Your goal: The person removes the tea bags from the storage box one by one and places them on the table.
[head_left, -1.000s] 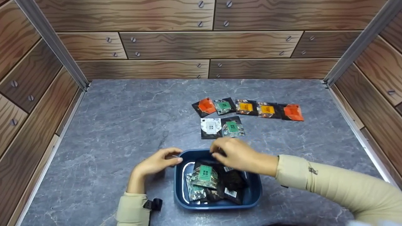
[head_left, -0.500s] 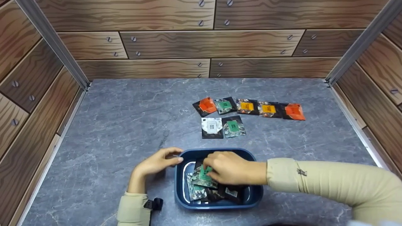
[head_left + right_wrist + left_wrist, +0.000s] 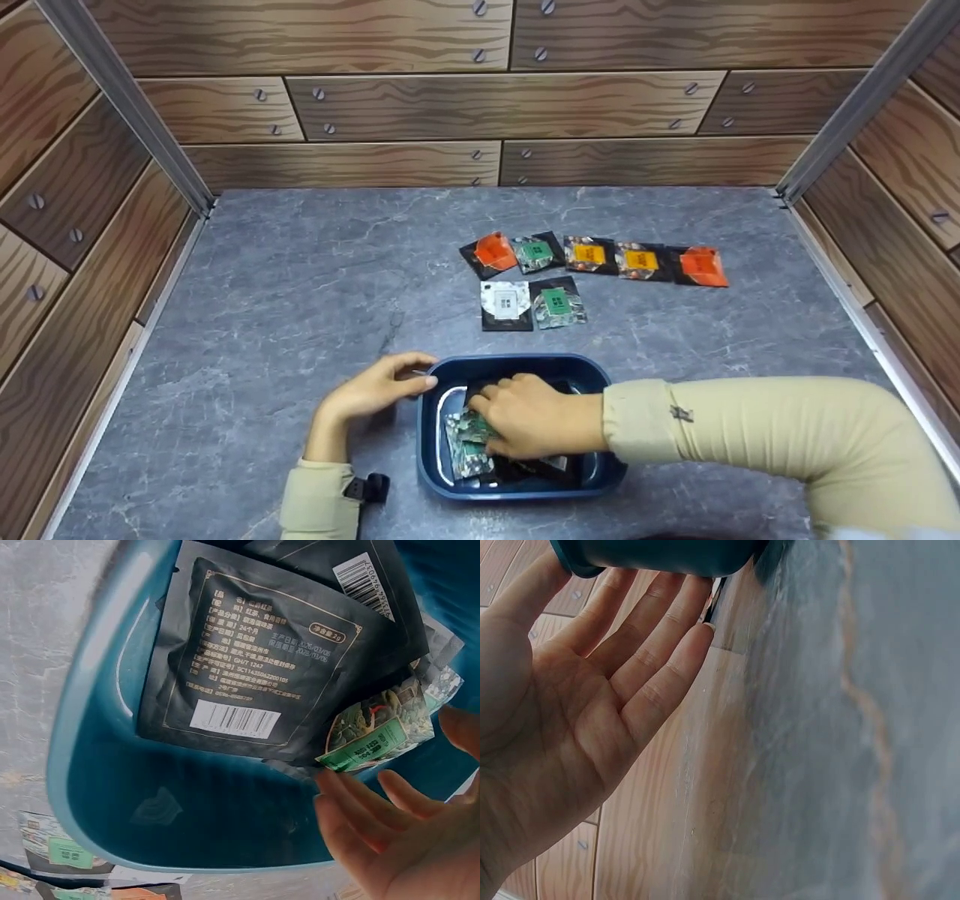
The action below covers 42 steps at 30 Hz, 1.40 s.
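Note:
A dark blue plastic bin [image 3: 523, 494] stands near the front, with a pile of tea sachets in it. My right hand [image 3: 529, 412] reaches inside, its fingers and thumb curled at the edges of a green-labelled tea sachet [image 3: 375, 733]. How firmly it holds the sachet is hard to see. Beside it, a black tea sachet [image 3: 240, 652] lies back side up with printed text and a barcode. My left hand [image 3: 375, 388] stays at the bin's left corner; its thumb touches the rim and its fairly straight fingers [image 3: 664, 626] rest against the outside.
Behind the bin, a white-labelled sachet [image 3: 506, 305] lies next to a green-labelled one [image 3: 557, 303]. Farther back is a row of several sachets, from an orange one [image 3: 491, 255] to another orange one [image 3: 701, 266]. Wood-patterned walls [image 3: 495, 109] surround the grey marbled tabletop [image 3: 300, 277].
My right hand has moved from the bin's far rim down into the pile and leftward, onto the green-labelled sachet. The left hand has kept its place.

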Motion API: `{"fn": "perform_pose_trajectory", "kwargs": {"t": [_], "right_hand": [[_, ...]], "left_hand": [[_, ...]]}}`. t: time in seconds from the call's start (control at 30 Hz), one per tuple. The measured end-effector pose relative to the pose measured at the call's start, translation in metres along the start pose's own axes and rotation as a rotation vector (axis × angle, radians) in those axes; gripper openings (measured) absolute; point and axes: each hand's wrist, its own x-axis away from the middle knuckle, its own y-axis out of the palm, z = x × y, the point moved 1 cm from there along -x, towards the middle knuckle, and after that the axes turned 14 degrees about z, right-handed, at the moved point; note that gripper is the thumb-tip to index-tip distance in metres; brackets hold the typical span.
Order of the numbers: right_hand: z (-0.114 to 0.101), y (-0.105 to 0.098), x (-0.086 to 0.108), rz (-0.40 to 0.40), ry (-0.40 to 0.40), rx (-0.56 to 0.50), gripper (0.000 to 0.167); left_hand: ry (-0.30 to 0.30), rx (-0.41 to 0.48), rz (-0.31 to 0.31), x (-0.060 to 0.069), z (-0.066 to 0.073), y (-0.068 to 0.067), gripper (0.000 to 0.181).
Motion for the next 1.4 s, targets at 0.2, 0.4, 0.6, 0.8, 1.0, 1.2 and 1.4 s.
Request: {"fn": "perform_pose_trajectory", "kwargs": {"t": [0.2, 0.4, 0.6, 0.8, 1.0, 1.2, 1.4], "right_hand": [[-0.003, 0.003, -0.001, -0.002, -0.035, 0.05, 0.05], [-0.005, 0.001, 0.0, 0.115, -0.071, 0.043, 0.028], [-0.005, -0.003, -0.001, 0.185, -0.084, -0.006, 0.016], [0.001, -0.008, 0.001, 0.22, -0.086, -0.086, 0.016], [0.007, -0.016, 0.007, 0.262, -0.069, -0.149, 0.018], [0.011, -0.024, 0.016, 0.349, -0.061, -0.219, 0.026], [0.017, -0.033, 0.027, 0.52, -0.082, -0.258, 0.027]], "left_hand": [[0.007, -0.001, 0.0, -0.001, -0.001, 0.0, 0.039], [0.006, 0.003, 0.001, -0.001, -0.001, 0.001, 0.039], [0.015, -0.008, 0.0, 0.0, -0.001, 0.0, 0.039], [0.016, -0.014, -0.004, -0.001, 0.0, 0.0, 0.039], [0.019, 0.001, -0.01, -0.001, 0.0, 0.0, 0.039], [0.024, 0.0, -0.016, 0.0, 0.0, 0.0, 0.039], [0.009, 0.003, -0.008, 0.0, 0.0, 0.0, 0.04]]}}
